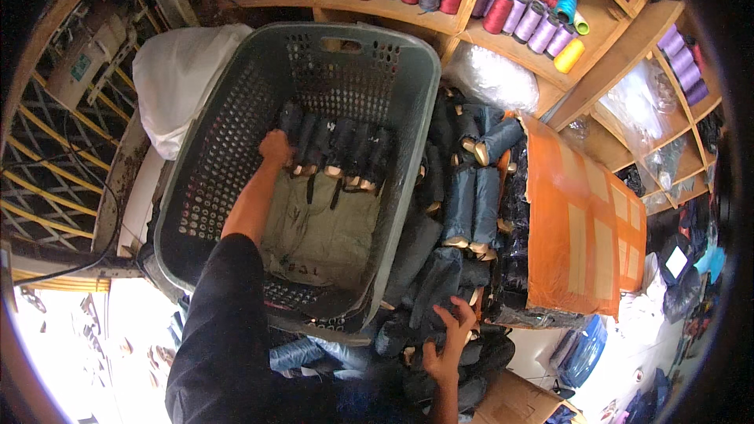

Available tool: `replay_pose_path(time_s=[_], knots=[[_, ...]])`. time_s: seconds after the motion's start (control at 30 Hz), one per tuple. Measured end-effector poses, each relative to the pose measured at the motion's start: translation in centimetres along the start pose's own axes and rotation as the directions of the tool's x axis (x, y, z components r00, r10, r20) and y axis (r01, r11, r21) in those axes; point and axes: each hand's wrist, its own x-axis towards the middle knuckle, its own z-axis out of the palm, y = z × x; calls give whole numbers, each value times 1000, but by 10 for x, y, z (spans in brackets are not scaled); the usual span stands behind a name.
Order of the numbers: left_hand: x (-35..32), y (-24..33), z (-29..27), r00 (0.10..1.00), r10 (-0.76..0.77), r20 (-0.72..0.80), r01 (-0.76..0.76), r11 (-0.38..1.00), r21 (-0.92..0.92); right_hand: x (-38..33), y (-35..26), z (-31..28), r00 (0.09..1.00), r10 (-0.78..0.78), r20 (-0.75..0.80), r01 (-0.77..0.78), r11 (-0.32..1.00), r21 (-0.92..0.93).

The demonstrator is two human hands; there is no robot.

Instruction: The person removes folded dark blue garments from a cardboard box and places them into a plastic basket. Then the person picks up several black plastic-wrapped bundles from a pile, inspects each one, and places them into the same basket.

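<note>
Inside the large dark green plastic basket (430, 102), my left hand (275, 148) closes round the near end of a dark rolled bundle (290, 122); its fingertips are partly hidden. That bundle is leftmost in a row of similar dark rolls (342, 145) with tan ends. Below the row, olive-grey folded cloth (322, 220) covers part of the basket floor. My right hand (449, 338) is outside the basket, on the right, empty with thumb and fingers apart. It hovers over a heap of dark blue rolls (436, 286) that look wrapped in shiny plastic.
An orange-taped carton (573, 220) stands on its side right of the heap. Wooden shelves (393, 12) with coloured thread cones line the back. A white sack (181, 82) leans at the basket's left, near a metal lattice (55, 165). An opened cardboard flap (518, 400) lies lower right.
</note>
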Motion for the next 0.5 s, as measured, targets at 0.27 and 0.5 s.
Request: replay_pose_path(time_s=[0.27, 0.5], knots=[[-113, 55, -123, 958, 222, 183, 21, 579, -815, 5, -8, -11, 977, -4, -213, 23, 996, 83], [-333, 38, -254, 781, 589, -207, -352, 142, -925, 27, -3, -15, 994, 103, -19, 4, 139, 990]])
